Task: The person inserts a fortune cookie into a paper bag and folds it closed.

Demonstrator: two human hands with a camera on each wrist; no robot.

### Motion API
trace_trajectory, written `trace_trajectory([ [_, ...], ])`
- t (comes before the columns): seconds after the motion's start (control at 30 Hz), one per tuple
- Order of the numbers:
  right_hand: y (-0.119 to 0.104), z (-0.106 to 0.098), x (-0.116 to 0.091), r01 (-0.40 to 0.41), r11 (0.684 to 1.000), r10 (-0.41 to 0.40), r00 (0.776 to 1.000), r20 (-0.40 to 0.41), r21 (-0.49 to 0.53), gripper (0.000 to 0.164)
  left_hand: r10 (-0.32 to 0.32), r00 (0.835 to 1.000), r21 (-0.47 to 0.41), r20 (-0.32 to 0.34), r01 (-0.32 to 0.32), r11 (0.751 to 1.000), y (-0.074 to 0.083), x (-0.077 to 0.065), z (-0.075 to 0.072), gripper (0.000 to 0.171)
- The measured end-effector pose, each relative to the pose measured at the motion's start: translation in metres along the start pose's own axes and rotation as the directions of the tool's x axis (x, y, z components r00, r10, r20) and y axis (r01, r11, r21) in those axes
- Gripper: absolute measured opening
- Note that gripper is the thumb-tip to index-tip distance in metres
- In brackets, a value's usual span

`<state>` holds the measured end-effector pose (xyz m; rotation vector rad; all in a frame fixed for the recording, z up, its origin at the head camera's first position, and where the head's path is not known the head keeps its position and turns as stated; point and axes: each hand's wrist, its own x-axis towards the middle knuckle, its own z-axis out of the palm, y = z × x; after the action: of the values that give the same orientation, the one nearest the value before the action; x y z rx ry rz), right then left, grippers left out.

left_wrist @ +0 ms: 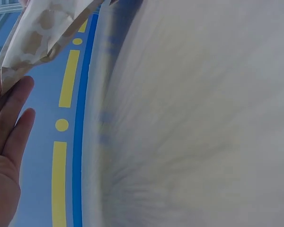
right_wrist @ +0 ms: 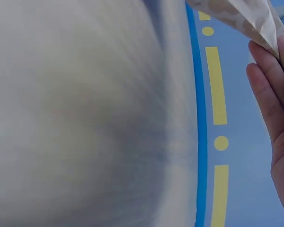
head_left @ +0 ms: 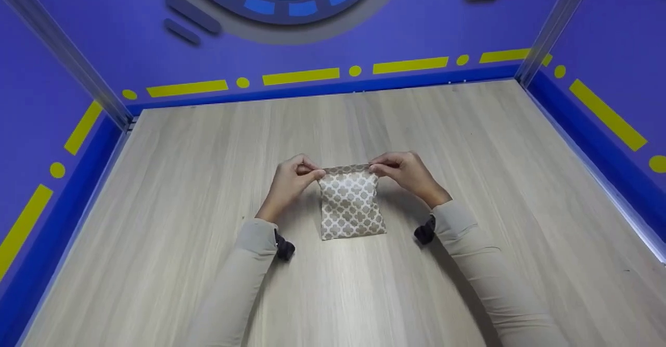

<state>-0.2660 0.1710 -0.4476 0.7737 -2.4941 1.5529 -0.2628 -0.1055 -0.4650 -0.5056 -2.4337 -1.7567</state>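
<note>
A small pouch [head_left: 351,204] with a beige and white quatrefoil pattern is held above the table by its top edge, where a plainer beige band runs across. The left hand [head_left: 294,180] pinches the top left corner between thumb and fingers. At the top right corner, the right hand [head_left: 408,175] does the same. In the left wrist view, the pouch's corner [left_wrist: 33,42] sits between the thumb and fingers, with the other fingers loosely extended. The right wrist view shows the opposite corner [right_wrist: 255,19] gripped likewise. Whatever the pouch contains is hidden.
A light wood-grain table [head_left: 208,154] lies under the hands. Purple panels [head_left: 442,24] with yellow dashes and dots enclose its back and sides, with metal posts [head_left: 554,29] at the corners. Dark wrist cameras [head_left: 284,248] hang below the sleeves.
</note>
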Motion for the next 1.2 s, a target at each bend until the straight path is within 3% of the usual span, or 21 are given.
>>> trace_trajectory([
  [0.2, -0.021, -0.003, -0.001, 0.041, 0.997, -0.042, 0.999, -0.020, -0.064, 0.011, -0.033, 0.996, 0.043, -0.088, 0.037, 0.998, 0.001, 0.001, -0.001, 0.016],
  [0.57, -0.023, -0.005, 0.002, 0.077, 0.996, -0.078, 0.997, -0.007, -0.049, 0.008, -0.102, 0.992, 0.027, -0.076, 0.105, 0.994, 0.006, 0.002, -0.001, 0.015],
  [0.7, -0.021, -0.007, 0.002, 0.032, 0.999, -0.031, 0.999, 0.039, -0.010, 0.011, -0.138, 0.989, 0.043, -0.053, 0.141, 0.989, 0.006, 0.002, 0.000, 0.014],
  [0.87, 0.002, -0.008, 0.005, -0.016, 1.000, 0.014, 0.997, 0.082, 0.023, 0.014, -0.138, 0.989, 0.080, -0.045, 0.141, 0.987, 0.004, 0.003, 0.002, 0.013],
  [0.97, 0.015, -0.008, 0.007, -0.042, 0.999, 0.041, 0.996, 0.075, 0.021, 0.016, -0.123, 0.991, 0.088, -0.048, 0.127, 0.988, 0.003, 0.003, 0.003, 0.013],
  [1.2, 0.020, -0.010, 0.008, -0.100, 0.995, 0.101, 0.994, 0.046, -0.012, 0.019, -0.101, 0.994, 0.098, -0.043, 0.105, 0.990, 0.001, 0.006, 0.005, 0.011],
])
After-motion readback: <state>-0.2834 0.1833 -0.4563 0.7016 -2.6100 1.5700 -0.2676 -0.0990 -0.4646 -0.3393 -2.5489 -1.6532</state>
